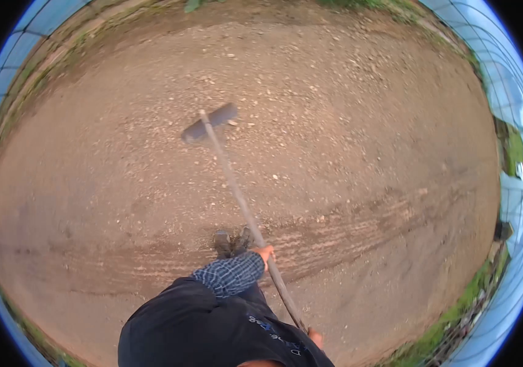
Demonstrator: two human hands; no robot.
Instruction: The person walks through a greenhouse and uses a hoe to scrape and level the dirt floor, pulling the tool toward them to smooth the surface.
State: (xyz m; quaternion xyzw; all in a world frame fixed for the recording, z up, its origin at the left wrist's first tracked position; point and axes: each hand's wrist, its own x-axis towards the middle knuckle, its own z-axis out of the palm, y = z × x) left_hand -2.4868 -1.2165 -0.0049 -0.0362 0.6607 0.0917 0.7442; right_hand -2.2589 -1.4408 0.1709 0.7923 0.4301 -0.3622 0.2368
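Note:
A long wooden handle [237, 189] runs from my body out over the ground. At its far end sits a wide, flat grey head [218, 117], slightly blurred, on or just above loose gravel; whether it has teeth cannot be made out. My left hand [266, 253], below a blue checked sleeve [228, 274], is wrapped round the handle partway along. Close to my body, my right hand [315, 338] is closed on the handle's near end, partly hidden by my dark clothing.
Small stones [274, 122] lie scattered over the brown dirt ground [396, 140]. A band of tyre tracks [347, 235] crosses just beyond my shoes [232, 240]. Grass [457, 309] and blue fence-like sheeting [512, 79] border the area.

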